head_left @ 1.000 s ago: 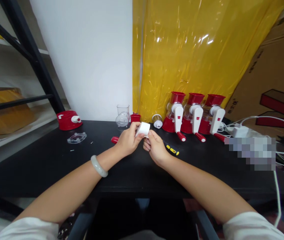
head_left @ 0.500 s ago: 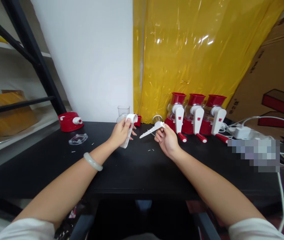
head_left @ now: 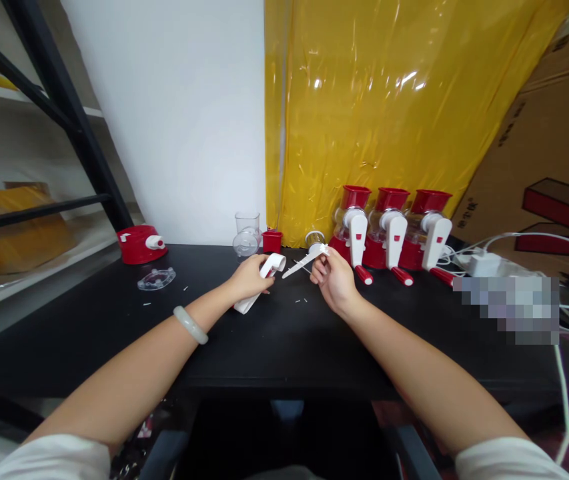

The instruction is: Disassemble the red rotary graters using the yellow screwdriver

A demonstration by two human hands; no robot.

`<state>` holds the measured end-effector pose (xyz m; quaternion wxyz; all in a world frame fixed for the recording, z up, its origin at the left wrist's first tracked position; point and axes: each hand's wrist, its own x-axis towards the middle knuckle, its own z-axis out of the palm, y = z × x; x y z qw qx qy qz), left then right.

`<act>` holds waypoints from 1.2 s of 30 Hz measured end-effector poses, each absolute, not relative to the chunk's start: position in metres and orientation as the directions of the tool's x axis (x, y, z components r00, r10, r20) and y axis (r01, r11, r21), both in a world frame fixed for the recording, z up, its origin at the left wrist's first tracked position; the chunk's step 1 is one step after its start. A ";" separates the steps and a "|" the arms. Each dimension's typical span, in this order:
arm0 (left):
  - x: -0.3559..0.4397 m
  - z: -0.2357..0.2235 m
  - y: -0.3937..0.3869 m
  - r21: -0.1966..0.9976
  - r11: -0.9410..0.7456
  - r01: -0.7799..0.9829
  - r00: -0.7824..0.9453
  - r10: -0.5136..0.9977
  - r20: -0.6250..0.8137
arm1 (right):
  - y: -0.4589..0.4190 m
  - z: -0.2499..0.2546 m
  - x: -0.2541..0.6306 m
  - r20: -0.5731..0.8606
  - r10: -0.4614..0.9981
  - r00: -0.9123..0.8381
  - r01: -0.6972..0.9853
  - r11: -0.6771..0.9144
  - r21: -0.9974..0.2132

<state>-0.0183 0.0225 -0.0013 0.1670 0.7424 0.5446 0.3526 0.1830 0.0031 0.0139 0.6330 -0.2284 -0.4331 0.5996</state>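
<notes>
My left hand (head_left: 250, 279) is closed round a white crank handle (head_left: 274, 264), a hollow plastic arm with a round collar at its upper end. The handle tilts, its lower end just over the table. In my right hand (head_left: 334, 280), pinched by the fingertips, is a thin white plastic strip (head_left: 304, 262) with small pegs, slanting down to the left. Behind that strip stands a metal grater drum (head_left: 315, 239). A clear plastic hopper body (head_left: 247, 235) and a red hopper piece (head_left: 272, 241) sit behind my left hand.
Three assembled red-and-white rotary graters (head_left: 393, 227) stand at the back right, beside a white charger (head_left: 484, 264) and cables. At left are a red base (head_left: 143, 244) and a clear plastic ring (head_left: 157, 279). Small white pins (head_left: 301, 301) lie on the black table (head_left: 274, 353).
My left hand has lowered and turned the crank handle, so its collar now faces right and the clear hopper body shows behind. My right hand has hardly moved.
</notes>
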 end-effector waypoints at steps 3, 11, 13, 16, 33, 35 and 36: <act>-0.017 -0.003 0.022 0.438 -0.444 0.782 0.242 0.863 0.443 | 0.003 0.013 0.182 0.277 0.956 -0.098 -0.558 0.178 -0.811; -0.015 -0.008 0.019 0.400 -0.439 0.805 0.310 0.885 0.348 | 0.004 0.010 0.178 0.268 0.960 -0.083 -0.495 0.194 -0.847; -0.014 -0.011 0.020 0.392 -0.447 0.804 0.321 0.882 0.346 | 0.005 0.008 0.177 0.277 0.958 -0.078 -0.477 0.208 -0.854; -0.014 -0.014 0.020 0.400 -0.469 0.788 0.341 0.872 0.351 | 0.005 0.006 0.175 0.286 0.955 -0.080 -0.465 0.218 -0.858; 0.002 0.021 -0.024 0.148 -0.639 0.754 0.432 0.654 0.621 | 0.002 0.004 0.174 0.310 0.937 -0.159 -0.491 0.197 -0.849; 0.001 0.025 -0.023 0.143 -0.609 0.780 0.414 0.675 0.611 | 0.001 0.004 0.174 0.298 0.934 -0.195 -0.460 0.182 -0.869; -0.001 0.029 -0.022 0.137 -0.592 0.794 0.403 0.682 0.610 | 0.001 0.004 0.175 0.287 0.932 -0.221 -0.444 0.166 -0.881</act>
